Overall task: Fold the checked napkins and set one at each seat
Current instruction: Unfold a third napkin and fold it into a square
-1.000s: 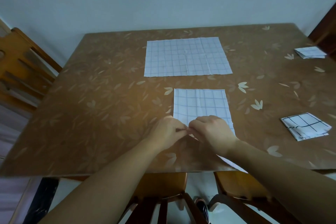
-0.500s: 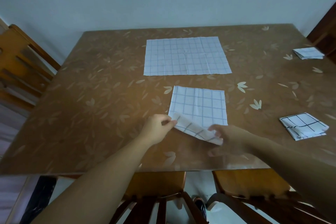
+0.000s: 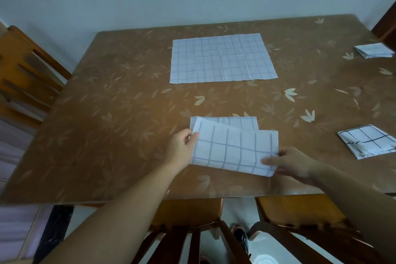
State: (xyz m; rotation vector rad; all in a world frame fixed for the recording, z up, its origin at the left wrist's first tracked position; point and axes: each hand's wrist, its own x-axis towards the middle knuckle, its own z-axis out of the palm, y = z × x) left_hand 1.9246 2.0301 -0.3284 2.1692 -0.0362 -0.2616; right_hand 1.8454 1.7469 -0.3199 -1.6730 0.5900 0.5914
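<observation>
**Napkin mid-fold near the table's front edge**

The left hand [image 3: 182,148] pinches the upper left corner of the half-folded napkin [image 3: 233,150], thumb and fingers closed on the cloth edge. The right hand [image 3: 293,165] grasps the lower right corner, its fingers over the top layer; blur hides exactly how they lie.

Between the hands, the top flap sits askew over the layer beneath, whose far edge shows above it. The napkin is low in the middle of the frame, on the table [image 3: 107,135].

The cloth looks thin, light and limp. It will likely sag wherever it is unsupported and slide easily on the glossy top. The corners are the places to take hold, both at once, then press the fold flat.

Higher up at centre, an open napkin [image 3: 222,58] lies flat. At the right edge a black-checked napkin [image 3: 368,143] lies folded, and a small folded napkin [image 3: 374,50] sits at upper right.
</observation>
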